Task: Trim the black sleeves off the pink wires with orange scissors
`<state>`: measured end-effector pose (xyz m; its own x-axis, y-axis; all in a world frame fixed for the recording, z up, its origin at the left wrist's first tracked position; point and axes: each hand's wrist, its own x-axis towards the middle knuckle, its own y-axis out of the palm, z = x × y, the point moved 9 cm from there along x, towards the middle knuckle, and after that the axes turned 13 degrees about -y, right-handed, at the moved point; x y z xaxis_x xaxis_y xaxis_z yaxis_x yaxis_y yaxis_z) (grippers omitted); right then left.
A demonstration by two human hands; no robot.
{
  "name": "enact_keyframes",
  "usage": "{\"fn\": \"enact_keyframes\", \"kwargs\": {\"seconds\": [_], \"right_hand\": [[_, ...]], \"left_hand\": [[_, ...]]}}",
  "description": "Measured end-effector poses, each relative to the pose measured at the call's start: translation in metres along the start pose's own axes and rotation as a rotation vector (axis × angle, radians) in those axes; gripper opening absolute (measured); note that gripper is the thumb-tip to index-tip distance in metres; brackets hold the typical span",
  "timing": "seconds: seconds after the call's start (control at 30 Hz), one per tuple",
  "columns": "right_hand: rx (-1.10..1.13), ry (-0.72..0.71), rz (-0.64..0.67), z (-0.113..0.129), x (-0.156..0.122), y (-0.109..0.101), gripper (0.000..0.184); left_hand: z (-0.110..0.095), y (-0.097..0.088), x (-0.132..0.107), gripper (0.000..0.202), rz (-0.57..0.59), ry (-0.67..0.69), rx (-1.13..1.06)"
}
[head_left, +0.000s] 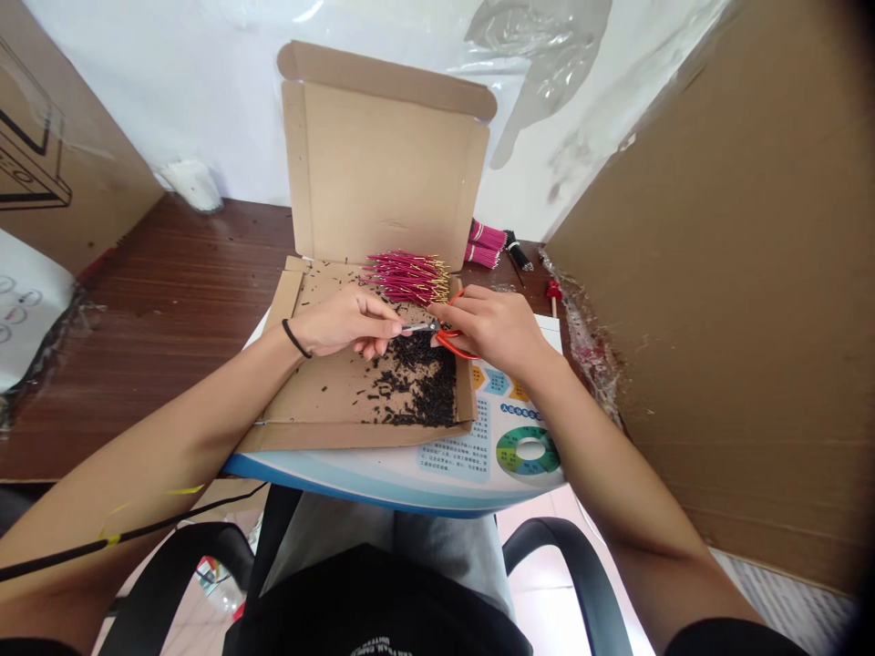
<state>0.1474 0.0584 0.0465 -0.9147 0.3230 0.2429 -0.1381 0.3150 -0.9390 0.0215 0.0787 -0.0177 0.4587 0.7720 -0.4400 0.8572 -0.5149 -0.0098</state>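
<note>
My right hand (488, 323) grips a pair of pliers (451, 339) with red-orange handles, its metal jaws pointing left. My left hand (362, 323), with a black band on the wrist, is closed in a pinch right at the jaws' tip; the small piece between its fingers is too hidden to name. Both hands are above an open cardboard box (293, 401). Under the pliers lies a heap of short black pieces (430, 387). Just behind the hands, a pile of magenta wires (408, 276) with gold-coloured ends rests in the box.
Bundled magenta wires (484, 244) and a black bundle (518, 251) lie right of the raised lid (389, 164). A printed sheet (455, 465) is under the box. Large cardboard (738, 273) walls off the right side. A white roll (195, 185) stands at the back left.
</note>
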Motion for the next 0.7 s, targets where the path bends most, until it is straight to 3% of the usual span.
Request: {"fn": "enact_keyframes", "kwargs": {"seconds": [0.4, 0.53, 0.7], "right_hand": [[0.004, 0.016, 0.117, 0.0052, 0.0037, 0.0074, 0.025], [0.049, 0.027, 0.061, 0.0016, 0.0013, 0.0057, 0.033], [0.047, 0.010, 0.003, -0.0005, -0.0021, -0.0009, 0.030]], "left_hand": [[0.0030, 0.0046, 0.0015, 0.019, 0.088, 0.006, 0.022], [0.0032, 0.0037, 0.0010, 0.020, 0.086, 0.003, -0.008], [0.0042, 0.0021, 0.0010, 0.013, 0.072, -0.018, -0.030]]}}
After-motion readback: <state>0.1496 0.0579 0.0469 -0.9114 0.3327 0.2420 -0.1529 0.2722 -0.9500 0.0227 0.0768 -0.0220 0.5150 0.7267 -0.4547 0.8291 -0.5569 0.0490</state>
